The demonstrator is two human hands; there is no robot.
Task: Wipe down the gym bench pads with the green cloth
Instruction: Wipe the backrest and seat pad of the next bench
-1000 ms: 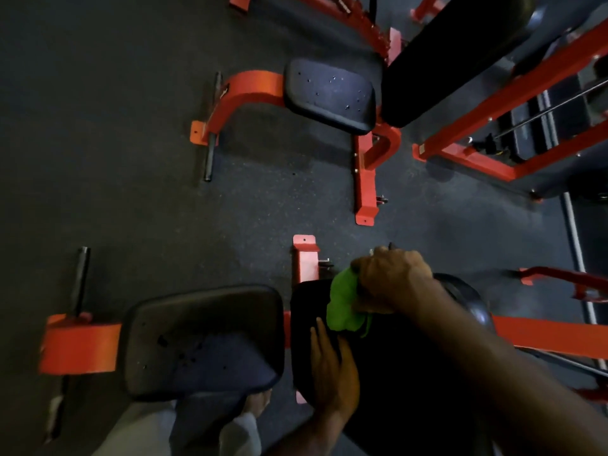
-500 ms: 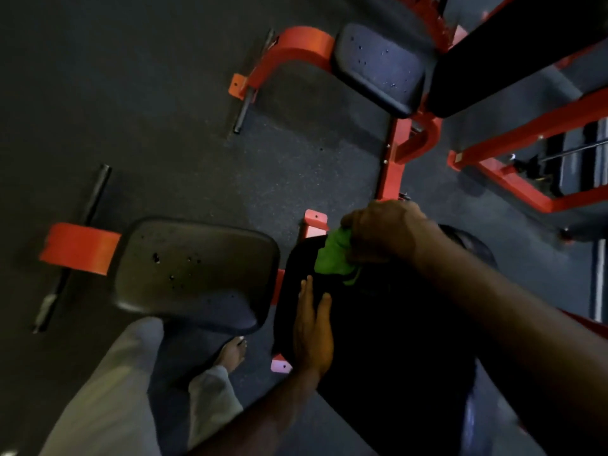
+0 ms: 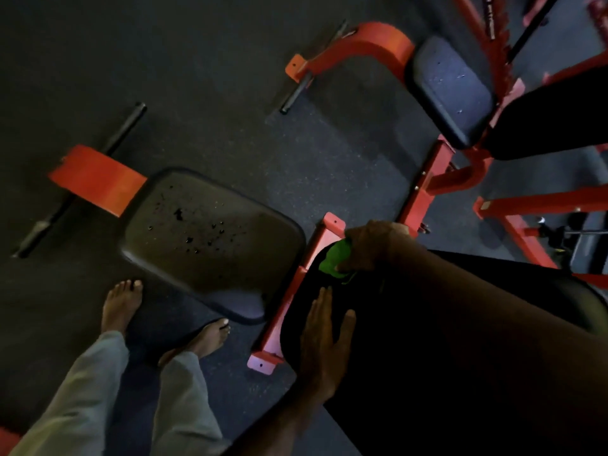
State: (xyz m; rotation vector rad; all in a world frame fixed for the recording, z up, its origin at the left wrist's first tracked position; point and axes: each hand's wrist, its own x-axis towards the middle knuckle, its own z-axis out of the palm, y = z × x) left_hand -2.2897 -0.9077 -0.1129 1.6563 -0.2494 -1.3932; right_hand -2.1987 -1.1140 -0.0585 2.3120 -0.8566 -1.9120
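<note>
My right hand (image 3: 373, 246) grips the bunched green cloth (image 3: 335, 261) and presses it on the upper end of the black back pad (image 3: 427, 340) of the near bench. My left hand (image 3: 324, 340) lies flat on the same pad, fingers straight, just below the cloth. The near bench's dark seat pad (image 3: 210, 241) sits to the left, its surface worn with small holes. My right forearm crosses over the back pad and hides part of it.
A second bench's seat pad (image 3: 452, 90) and red frame (image 3: 358, 47) stand at the upper right. Red rack bars (image 3: 539, 202) fill the right edge. My bare feet (image 3: 121, 304) stand on the dark rubber floor by the seat pad.
The view has swung, so the benches shift right and my legs and feet come into sight. Both hands keep their places on the back pad, the cloth at its upper end.
</note>
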